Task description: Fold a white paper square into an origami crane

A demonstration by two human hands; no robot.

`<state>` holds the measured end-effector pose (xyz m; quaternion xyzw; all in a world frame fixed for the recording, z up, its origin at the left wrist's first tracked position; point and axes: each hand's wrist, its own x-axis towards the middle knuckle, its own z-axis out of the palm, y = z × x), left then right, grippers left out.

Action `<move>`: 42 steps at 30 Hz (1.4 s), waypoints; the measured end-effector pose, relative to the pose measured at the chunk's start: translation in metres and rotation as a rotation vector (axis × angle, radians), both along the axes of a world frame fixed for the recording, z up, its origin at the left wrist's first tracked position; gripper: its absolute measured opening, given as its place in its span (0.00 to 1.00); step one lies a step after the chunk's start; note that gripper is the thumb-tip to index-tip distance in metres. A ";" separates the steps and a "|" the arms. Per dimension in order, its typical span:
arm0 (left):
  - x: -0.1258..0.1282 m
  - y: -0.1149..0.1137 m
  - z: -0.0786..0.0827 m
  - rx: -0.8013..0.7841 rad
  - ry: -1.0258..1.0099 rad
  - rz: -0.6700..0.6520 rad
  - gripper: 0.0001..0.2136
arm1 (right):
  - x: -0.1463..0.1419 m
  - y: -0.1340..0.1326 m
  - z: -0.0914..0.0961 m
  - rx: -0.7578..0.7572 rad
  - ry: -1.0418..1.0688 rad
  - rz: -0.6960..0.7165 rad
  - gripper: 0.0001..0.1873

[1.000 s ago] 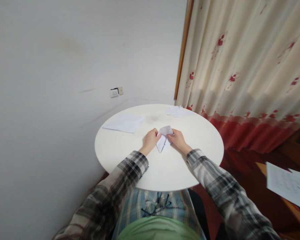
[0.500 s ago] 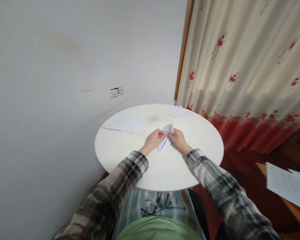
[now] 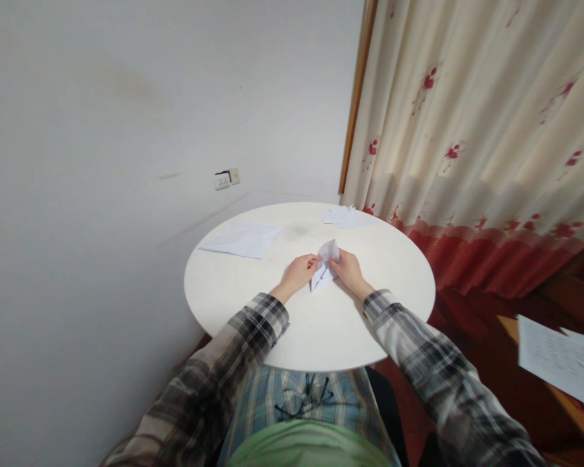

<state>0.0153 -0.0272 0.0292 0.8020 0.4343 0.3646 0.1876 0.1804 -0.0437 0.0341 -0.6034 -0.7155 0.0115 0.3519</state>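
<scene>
Between my hands, over the round white table (image 3: 292, 337), is a small folded piece of white paper (image 3: 324, 277) with pointed flaps. One flap stands up at its far end, and a pointed corner reaches down toward me. My left hand (image 3: 302, 271) has its fingers curled and pinches the paper's left edge. On the other side my right hand (image 3: 347, 267) grips the right edge, its thumb on the front face. The fingertips hide part of the folds.
White paper sheets (image 3: 243, 239) lie at the table's back left, and torn paper pieces (image 3: 348, 217) at the back right. A wall with a socket (image 3: 222, 181) rises behind. A flowered curtain (image 3: 467, 143) hangs at right, above written sheets (image 3: 559, 363) on a wooden surface.
The folded paper has shifted and turned slightly, its lower corner now a little further right and up. My left fingers have moved slightly along its edge; my right hand stays nearly still.
</scene>
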 end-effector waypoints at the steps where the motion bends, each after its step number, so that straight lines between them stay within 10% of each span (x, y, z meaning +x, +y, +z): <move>1: 0.000 0.001 -0.001 0.002 0.003 -0.011 0.11 | 0.000 0.000 0.000 -0.010 -0.007 -0.009 0.10; 42: 0.002 -0.011 0.003 0.010 0.225 -0.061 0.11 | -0.003 -0.007 0.005 -0.138 -0.044 -0.184 0.18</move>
